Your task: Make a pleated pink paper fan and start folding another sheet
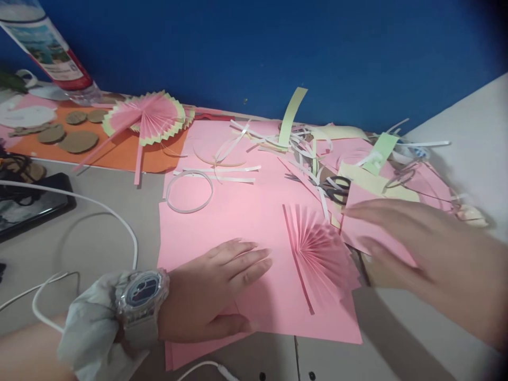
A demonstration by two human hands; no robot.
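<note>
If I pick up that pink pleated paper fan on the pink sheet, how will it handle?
The pink pleated fan looks like thin folded paper, so probably very light and easily crushed. Its pleats are splayed open, so it may spring or unfold further. It should slide easily on the pink sheet.

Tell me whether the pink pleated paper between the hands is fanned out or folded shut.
Fanned out: the pink pleated paper spreads its creases from one straight edge into a half-circle.

Left hand (214, 291) lay flat on paper sheet (238, 222), folded paper fan (321, 254) just right of it. Right hand (416, 254) hovered right of fan. Scissors (337, 190) behind fan among paper strips (278, 143). Phone (27, 206) far left.
</note>
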